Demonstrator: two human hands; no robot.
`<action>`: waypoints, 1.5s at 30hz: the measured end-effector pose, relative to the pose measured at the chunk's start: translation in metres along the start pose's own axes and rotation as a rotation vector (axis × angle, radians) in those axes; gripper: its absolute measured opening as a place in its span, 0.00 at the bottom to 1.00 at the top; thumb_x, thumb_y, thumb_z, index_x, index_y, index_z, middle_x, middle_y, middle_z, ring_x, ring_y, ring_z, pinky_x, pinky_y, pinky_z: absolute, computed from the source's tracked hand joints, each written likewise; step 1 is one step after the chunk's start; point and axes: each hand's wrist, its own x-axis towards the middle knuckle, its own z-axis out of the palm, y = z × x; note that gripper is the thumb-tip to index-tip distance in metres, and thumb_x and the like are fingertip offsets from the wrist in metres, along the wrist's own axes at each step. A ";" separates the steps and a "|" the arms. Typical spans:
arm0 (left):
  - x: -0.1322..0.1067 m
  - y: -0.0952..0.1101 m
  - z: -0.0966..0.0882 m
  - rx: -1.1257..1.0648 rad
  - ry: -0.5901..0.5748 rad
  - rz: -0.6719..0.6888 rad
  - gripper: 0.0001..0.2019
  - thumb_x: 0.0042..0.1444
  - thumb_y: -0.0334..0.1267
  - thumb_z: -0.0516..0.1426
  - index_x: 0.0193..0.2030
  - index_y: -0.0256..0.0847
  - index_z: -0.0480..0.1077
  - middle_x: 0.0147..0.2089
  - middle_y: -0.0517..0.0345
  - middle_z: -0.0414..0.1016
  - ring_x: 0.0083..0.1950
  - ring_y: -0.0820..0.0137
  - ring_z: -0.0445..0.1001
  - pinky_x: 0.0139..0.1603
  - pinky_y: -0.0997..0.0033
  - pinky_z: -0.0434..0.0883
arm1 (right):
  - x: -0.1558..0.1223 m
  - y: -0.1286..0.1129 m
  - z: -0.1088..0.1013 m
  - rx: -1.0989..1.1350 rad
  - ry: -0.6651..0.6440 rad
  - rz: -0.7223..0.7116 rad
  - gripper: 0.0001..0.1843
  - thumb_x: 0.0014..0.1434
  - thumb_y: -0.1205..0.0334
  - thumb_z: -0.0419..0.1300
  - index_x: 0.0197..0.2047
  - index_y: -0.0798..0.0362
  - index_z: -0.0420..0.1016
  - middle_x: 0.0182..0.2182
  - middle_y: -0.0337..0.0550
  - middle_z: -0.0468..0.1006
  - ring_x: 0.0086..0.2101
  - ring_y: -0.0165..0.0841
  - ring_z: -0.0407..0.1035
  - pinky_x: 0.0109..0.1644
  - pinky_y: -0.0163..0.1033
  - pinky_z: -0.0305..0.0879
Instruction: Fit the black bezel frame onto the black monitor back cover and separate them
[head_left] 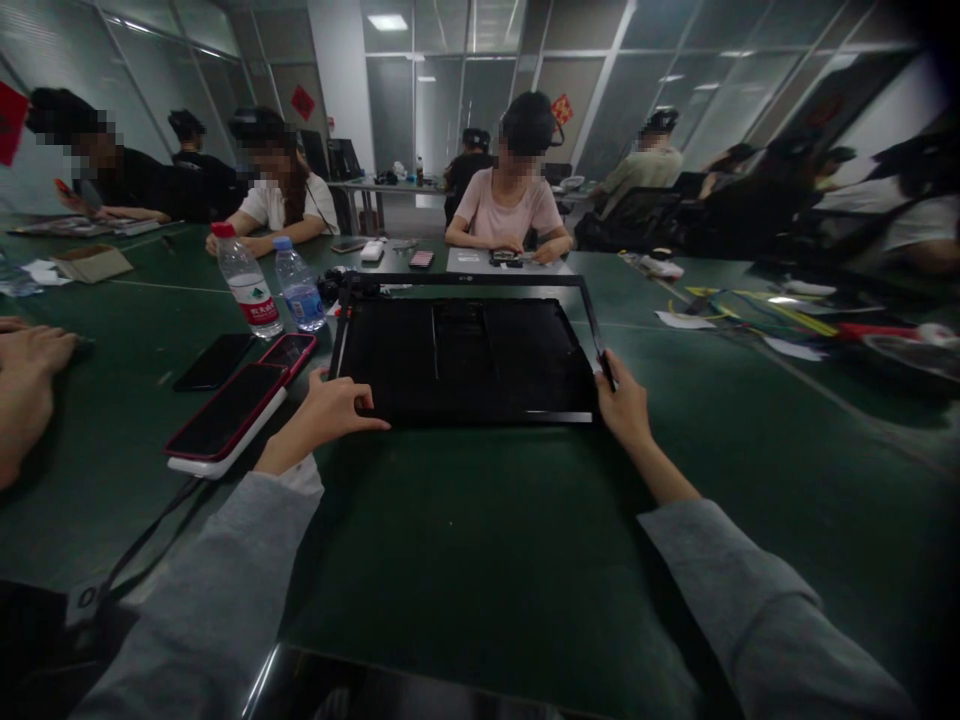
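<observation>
A thin black rectangular bezel (465, 280), like a monitor's front frame with a small logo on its top bar, is tilted up above the table. My left hand (330, 408) grips its lower left corner, thumb and fingers curled at the edge. On the other side, my right hand (624, 402) is closed around the lower part of the right bar. Inside the bezel's outline shows a wide black plastic shell (525, 350) with a recessed section in its middle. Whether bezel and shell touch along the lower edge, I cannot tell.
Left of my hands are phones, one a red-edged phone (225, 415) on a white block, a red-capped bottle (251, 290) and a blue-capped bottle (298, 290). Another person's hand (30, 370) rests at far left. Cables (750, 305) lie right. A person (510, 200) sits opposite.
</observation>
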 end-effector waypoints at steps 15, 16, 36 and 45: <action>0.002 0.013 0.000 0.066 0.151 -0.024 0.17 0.64 0.58 0.63 0.43 0.46 0.80 0.54 0.48 0.82 0.61 0.49 0.74 0.71 0.38 0.56 | 0.006 0.007 0.009 -0.033 -0.076 0.042 0.32 0.66 0.58 0.55 0.70 0.57 0.73 0.65 0.56 0.77 0.62 0.50 0.74 0.70 0.58 0.67; 0.003 0.012 0.001 0.094 0.226 -0.075 0.17 0.66 0.56 0.61 0.49 0.46 0.79 0.58 0.46 0.80 0.64 0.48 0.73 0.71 0.40 0.58 | 0.007 0.007 0.009 -0.034 -0.068 0.045 0.31 0.66 0.58 0.56 0.69 0.57 0.74 0.64 0.56 0.78 0.61 0.49 0.75 0.69 0.57 0.67; 0.005 -0.009 0.023 0.096 0.292 -0.500 0.25 0.70 0.54 0.51 0.56 0.39 0.80 0.58 0.37 0.83 0.55 0.46 0.81 0.52 0.52 0.76 | 0.008 -0.005 0.007 -0.144 0.105 0.247 0.25 0.65 0.49 0.62 0.59 0.52 0.85 0.46 0.56 0.86 0.46 0.50 0.79 0.56 0.56 0.73; 0.010 -0.020 0.030 -0.006 0.281 -0.487 0.24 0.69 0.50 0.52 0.64 0.40 0.76 0.52 0.40 0.85 0.53 0.50 0.83 0.54 0.55 0.75 | 0.016 0.015 0.015 -0.084 0.052 0.187 0.24 0.62 0.49 0.64 0.55 0.55 0.85 0.44 0.56 0.87 0.45 0.48 0.80 0.55 0.53 0.74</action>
